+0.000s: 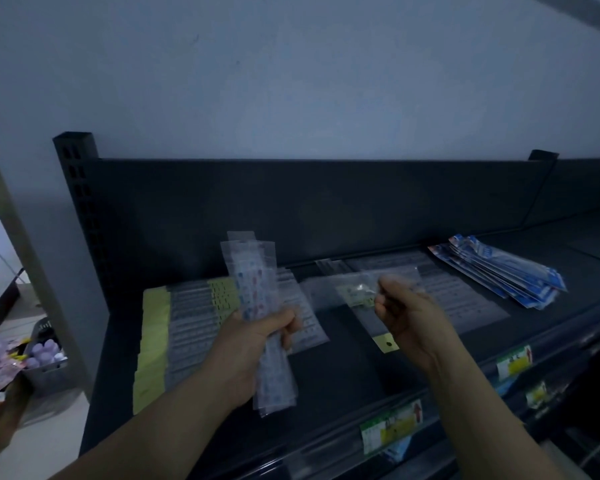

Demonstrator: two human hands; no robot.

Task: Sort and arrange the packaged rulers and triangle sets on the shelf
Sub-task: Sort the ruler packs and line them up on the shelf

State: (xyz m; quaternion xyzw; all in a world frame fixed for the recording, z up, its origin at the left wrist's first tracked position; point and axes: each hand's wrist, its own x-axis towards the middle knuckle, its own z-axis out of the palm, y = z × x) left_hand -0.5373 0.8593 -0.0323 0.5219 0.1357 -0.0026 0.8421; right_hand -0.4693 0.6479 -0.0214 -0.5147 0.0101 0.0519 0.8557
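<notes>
Shelf (343, 368): dark grey/black, back panel same. Wall (291, 81): pale blue-grey. Bundle of ruler packs (253, 289) at centre: clear w/ red + blue dot pattern. Row of packs (187, 327) at 9 o'clock: clear w/ pale yellow header cards. Stack at 3 o'clock (499, 268): blue + white. Price tags (392, 427) at 5 o'clock: green/yellow w/ red mark. Basket (45, 368) far 9 o'clock: grey, lilac items.

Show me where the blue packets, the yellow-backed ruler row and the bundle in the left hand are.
blue packets (506, 271): head view, middle of the fanned pile.
yellow-backed ruler row (153, 337): head view, on the yellow card edge.
bundle of clear ruler packs (253, 275): head view, upper part above the left hand (253, 341).
</notes>
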